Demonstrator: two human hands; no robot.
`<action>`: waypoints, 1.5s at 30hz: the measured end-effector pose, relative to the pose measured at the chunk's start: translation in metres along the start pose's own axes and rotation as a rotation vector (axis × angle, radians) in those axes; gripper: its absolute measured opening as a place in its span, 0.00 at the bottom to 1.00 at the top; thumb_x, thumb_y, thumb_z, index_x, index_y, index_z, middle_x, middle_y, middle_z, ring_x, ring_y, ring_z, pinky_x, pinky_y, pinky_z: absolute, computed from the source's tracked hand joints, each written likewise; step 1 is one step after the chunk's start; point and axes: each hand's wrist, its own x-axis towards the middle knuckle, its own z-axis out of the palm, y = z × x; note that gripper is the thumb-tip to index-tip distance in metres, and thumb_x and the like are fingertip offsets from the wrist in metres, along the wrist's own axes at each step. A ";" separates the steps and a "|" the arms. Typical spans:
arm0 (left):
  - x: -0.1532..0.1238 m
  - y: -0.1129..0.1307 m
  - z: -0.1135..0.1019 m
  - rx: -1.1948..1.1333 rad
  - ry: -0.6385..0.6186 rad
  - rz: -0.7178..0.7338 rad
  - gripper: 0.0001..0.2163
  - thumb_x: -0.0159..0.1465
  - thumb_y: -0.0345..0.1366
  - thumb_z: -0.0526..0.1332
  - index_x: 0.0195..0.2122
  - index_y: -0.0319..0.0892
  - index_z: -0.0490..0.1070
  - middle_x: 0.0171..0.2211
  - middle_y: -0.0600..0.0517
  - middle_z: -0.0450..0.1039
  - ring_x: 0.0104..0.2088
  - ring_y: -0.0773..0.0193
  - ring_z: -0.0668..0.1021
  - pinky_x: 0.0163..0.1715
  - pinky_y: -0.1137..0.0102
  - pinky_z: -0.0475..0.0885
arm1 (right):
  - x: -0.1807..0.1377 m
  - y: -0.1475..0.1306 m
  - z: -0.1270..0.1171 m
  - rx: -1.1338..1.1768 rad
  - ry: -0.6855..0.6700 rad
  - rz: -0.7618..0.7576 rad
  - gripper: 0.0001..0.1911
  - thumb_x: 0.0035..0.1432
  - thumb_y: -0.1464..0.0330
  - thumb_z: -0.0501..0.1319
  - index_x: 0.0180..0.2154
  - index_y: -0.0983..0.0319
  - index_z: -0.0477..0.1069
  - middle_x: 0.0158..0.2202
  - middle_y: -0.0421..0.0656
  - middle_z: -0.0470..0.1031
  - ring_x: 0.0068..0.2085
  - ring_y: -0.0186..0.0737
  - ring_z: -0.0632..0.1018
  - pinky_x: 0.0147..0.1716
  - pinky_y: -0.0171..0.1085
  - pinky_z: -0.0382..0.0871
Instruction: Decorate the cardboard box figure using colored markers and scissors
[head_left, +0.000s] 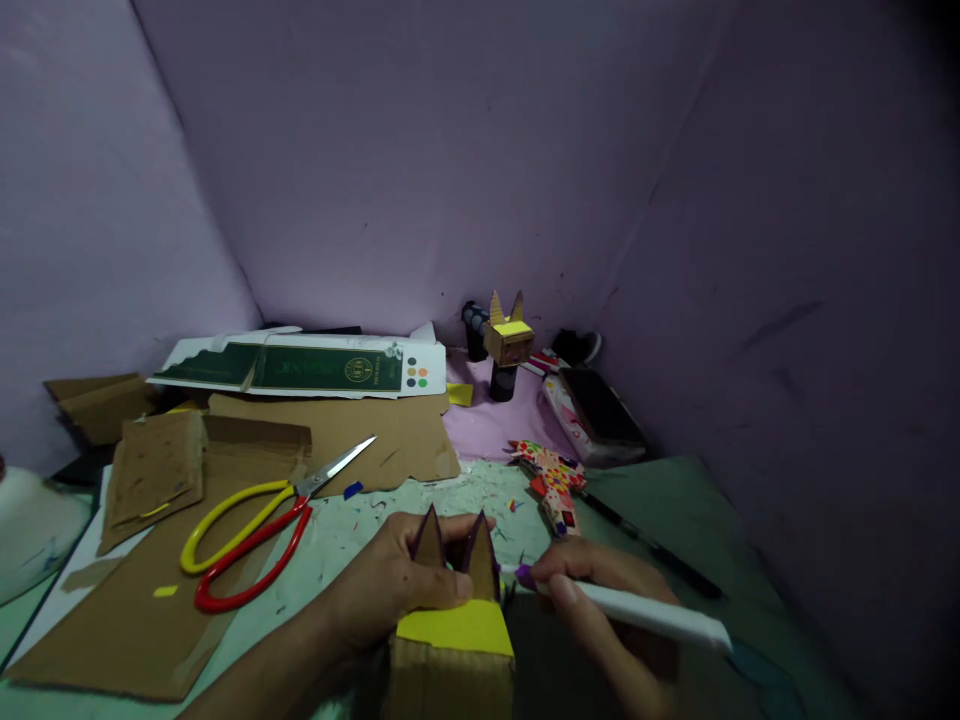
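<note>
Two hands | cardboard box in left | white marker in right

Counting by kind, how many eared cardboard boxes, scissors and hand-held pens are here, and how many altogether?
Eared cardboard boxes: 2 (near box in the left hand, far box farther back)
Scissors: 1 pair
Hand-held pens: 1 (white pen in the right hand)
Total: 4

A yellow-topped brown cardboard box bears two pointed, purple-edged ears. A slanted white, purple-tipped marker points at the right-hand one's edge.
</note>
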 end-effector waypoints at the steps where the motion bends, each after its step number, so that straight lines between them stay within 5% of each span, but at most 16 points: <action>1: 0.000 0.000 0.000 -0.006 0.009 -0.008 0.21 0.43 0.36 0.73 0.41 0.39 0.81 0.28 0.53 0.74 0.28 0.65 0.70 0.29 0.72 0.61 | 0.000 0.001 0.000 0.002 0.001 0.012 0.16 0.64 0.57 0.57 0.30 0.54 0.78 0.24 0.40 0.76 0.28 0.42 0.77 0.35 0.39 0.71; 6: 0.002 -0.004 -0.002 -0.029 0.017 0.014 0.22 0.43 0.36 0.74 0.42 0.40 0.82 0.30 0.52 0.75 0.29 0.65 0.71 0.30 0.72 0.63 | -0.002 0.002 0.000 0.018 0.044 0.017 0.12 0.63 0.57 0.60 0.37 0.54 0.79 0.32 0.43 0.81 0.33 0.44 0.80 0.33 0.36 0.72; 14: 0.004 -0.006 -0.004 -0.013 0.011 0.009 0.20 0.43 0.36 0.73 0.40 0.40 0.82 0.30 0.52 0.76 0.28 0.65 0.72 0.30 0.72 0.64 | 0.002 -0.002 -0.001 -0.060 0.022 -0.018 0.22 0.65 0.51 0.54 0.29 0.53 0.80 0.25 0.42 0.79 0.29 0.44 0.79 0.34 0.38 0.74; 19: 0.003 -0.007 -0.004 -0.011 -0.012 0.006 0.25 0.43 0.37 0.74 0.45 0.40 0.82 0.32 0.50 0.78 0.30 0.64 0.74 0.31 0.71 0.65 | 0.000 0.003 0.002 0.027 0.066 0.035 0.15 0.63 0.54 0.59 0.37 0.54 0.80 0.32 0.43 0.82 0.33 0.45 0.81 0.34 0.38 0.74; 26: 0.002 -0.004 -0.003 -0.013 -0.024 0.016 0.22 0.44 0.34 0.73 0.43 0.40 0.82 0.28 0.52 0.75 0.27 0.67 0.71 0.28 0.74 0.62 | -0.001 0.001 -0.001 -0.031 0.072 0.002 0.19 0.64 0.51 0.57 0.30 0.53 0.79 0.27 0.42 0.78 0.31 0.45 0.79 0.35 0.39 0.73; 32: 0.000 -0.003 -0.002 -0.015 -0.029 0.022 0.21 0.44 0.36 0.73 0.42 0.39 0.82 0.27 0.52 0.75 0.27 0.66 0.70 0.28 0.73 0.62 | -0.003 0.002 0.003 0.016 0.098 -0.003 0.13 0.64 0.54 0.60 0.37 0.52 0.80 0.33 0.42 0.82 0.37 0.47 0.80 0.40 0.40 0.72; 38: 0.002 -0.004 -0.003 -0.020 -0.005 0.021 0.20 0.43 0.34 0.73 0.41 0.40 0.83 0.30 0.51 0.77 0.29 0.65 0.73 0.30 0.74 0.64 | -0.001 -0.001 0.003 -0.014 0.047 0.018 0.21 0.65 0.50 0.54 0.29 0.51 0.79 0.24 0.40 0.77 0.29 0.45 0.77 0.34 0.40 0.71; 45: 0.001 -0.005 -0.003 -0.047 -0.013 0.005 0.22 0.43 0.34 0.74 0.42 0.41 0.83 0.29 0.52 0.78 0.28 0.65 0.73 0.30 0.72 0.65 | -0.001 -0.001 0.004 0.054 0.108 -0.003 0.11 0.62 0.56 0.61 0.35 0.51 0.80 0.32 0.41 0.81 0.35 0.46 0.79 0.41 0.41 0.70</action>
